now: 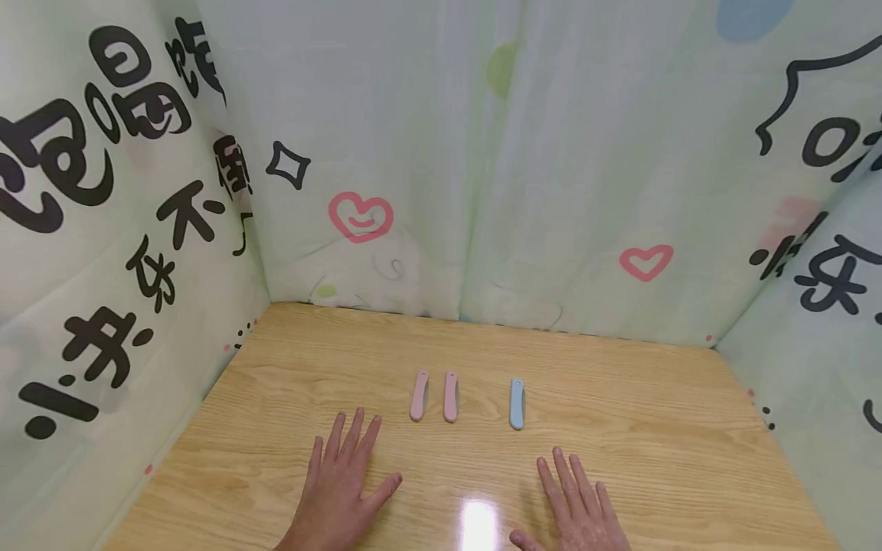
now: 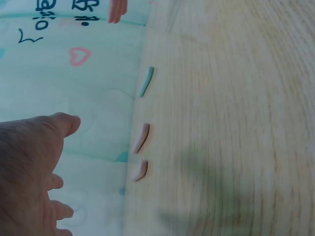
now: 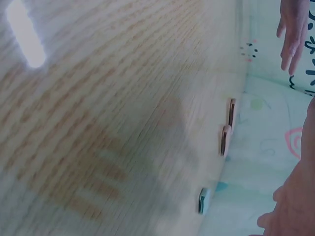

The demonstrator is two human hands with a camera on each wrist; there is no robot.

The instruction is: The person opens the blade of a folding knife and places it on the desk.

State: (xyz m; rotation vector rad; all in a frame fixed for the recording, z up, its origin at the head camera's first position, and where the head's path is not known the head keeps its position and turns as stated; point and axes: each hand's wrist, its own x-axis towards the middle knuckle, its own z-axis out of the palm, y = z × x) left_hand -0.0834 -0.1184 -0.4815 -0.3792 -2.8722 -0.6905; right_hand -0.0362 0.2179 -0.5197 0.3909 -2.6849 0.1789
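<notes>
Three slim items shaped like small folded knives lie in a loose row on the wooden table (image 1: 661, 413), each with a rounded end and a tiny hole at the far tip. Two are pink: a left one (image 1: 419, 396) and a middle one (image 1: 451, 398). The blue one (image 1: 517, 404) lies farther right, apart from the pair. My left hand (image 1: 338, 486) is nearest the left pink item, its fingers spread and palm down. Below and right of the blue item is my right hand (image 1: 575, 505), fingers straight. Both hands hold nothing; the wrist views show them raised above the table.
A pale curtain (image 1: 586, 191) printed with hearts and black characters stands along the table's back edge. More printed cloth (image 1: 76, 268) closes off the left side, and another panel (image 1: 827, 360) the right. A bright light reflection (image 1: 478, 524) shows on the tabletop between the hands.
</notes>
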